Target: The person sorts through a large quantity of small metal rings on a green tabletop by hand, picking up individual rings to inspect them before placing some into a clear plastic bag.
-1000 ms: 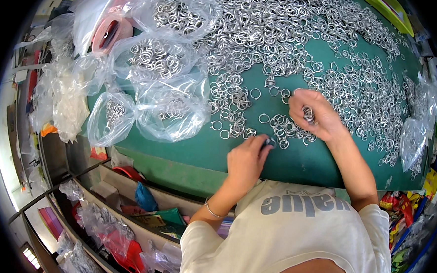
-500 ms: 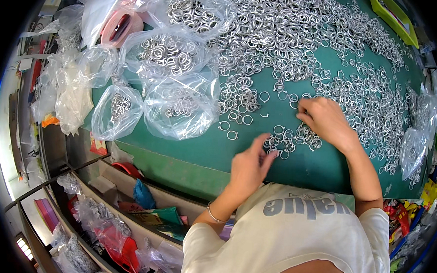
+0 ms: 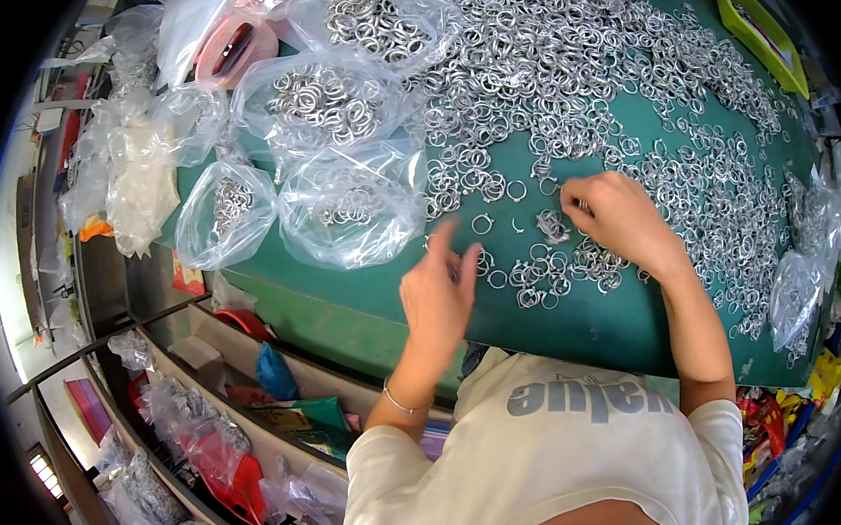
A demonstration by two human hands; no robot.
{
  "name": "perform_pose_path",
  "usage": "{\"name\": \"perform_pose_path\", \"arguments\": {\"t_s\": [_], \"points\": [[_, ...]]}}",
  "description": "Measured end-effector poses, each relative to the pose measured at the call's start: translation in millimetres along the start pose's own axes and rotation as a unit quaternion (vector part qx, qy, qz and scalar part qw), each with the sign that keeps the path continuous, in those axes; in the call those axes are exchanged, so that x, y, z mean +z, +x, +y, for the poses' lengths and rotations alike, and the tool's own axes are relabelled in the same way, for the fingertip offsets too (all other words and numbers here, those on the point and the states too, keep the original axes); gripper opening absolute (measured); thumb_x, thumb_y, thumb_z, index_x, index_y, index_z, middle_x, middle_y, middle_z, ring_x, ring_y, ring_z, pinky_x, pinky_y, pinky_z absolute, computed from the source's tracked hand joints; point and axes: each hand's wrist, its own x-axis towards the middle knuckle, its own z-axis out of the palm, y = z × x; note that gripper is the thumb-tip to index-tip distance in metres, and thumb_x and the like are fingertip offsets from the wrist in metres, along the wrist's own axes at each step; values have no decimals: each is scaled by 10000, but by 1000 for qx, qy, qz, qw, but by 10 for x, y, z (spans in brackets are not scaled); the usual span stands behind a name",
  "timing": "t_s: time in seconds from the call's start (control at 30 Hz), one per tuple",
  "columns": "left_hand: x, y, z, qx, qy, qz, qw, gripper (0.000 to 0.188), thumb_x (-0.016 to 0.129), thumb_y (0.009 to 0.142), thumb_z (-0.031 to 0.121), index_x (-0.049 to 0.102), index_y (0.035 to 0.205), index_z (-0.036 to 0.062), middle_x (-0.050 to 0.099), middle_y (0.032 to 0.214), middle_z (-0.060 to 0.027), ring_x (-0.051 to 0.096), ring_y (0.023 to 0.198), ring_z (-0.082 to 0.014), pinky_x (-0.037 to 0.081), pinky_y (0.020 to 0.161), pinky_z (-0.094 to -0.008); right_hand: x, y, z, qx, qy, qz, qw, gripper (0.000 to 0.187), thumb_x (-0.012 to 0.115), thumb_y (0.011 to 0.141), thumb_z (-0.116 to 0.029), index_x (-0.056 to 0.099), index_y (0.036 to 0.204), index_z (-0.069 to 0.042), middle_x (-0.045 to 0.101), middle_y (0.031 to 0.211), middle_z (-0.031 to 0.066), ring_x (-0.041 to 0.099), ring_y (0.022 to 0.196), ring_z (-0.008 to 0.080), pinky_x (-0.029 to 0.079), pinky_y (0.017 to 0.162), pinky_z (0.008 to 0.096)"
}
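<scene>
Silvery metal rings lie in a large heap (image 3: 536,55) across the green table. My left hand (image 3: 435,297), somewhat blurred, is over the near part of the table with thumb and forefinger apart and nothing visible between them. A few loose rings (image 3: 482,263) lie beside its thumb. To the right, my right hand (image 3: 618,216) is low over the table, its fingers curled closed; whatever they hold is hidden. Just below those fingertips is a small blurred clump of rings (image 3: 553,228). Nearer to me sits a small pile of rings (image 3: 541,274), with another small group (image 3: 598,262) beside it.
Clear plastic bags holding rings stand at the left, including a front bag (image 3: 351,226) and a smaller bag (image 3: 225,216). Behind them lies a roll of pinkish tape (image 3: 237,51). A yellow-green tray (image 3: 760,38) is at the far right. Below the table's left is an open drawer (image 3: 310,380).
My left hand has moved left, away from the small pile. My right hand has shifted slightly left, and a clump of rings now shows below its fingertips. Some rings lie newly near my left thumb.
</scene>
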Motion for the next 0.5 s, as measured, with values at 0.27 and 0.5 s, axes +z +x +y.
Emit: {"name": "perform_pose_path", "arguments": {"t_s": [0.27,0.5], "points": [[193,184,14,54,91,-26,994,280,684,759,220,584,988,95,573,637,-79,569,538,-276,425,462,-370,269,185,-197,-26,72,82,994,134,638,780,-130,602,861,-29,623,718,122,600,635,260,446,557,344],[143,109,1,-37,-184,-44,981,216,636,783,61,581,991,50,547,565,-83,533,462,-252,404,442,-326,235,181,-35,5,226,106,968,160,604,797,-121,625,938,-46,618,711,114,567,579,210,449,567,314]]}}
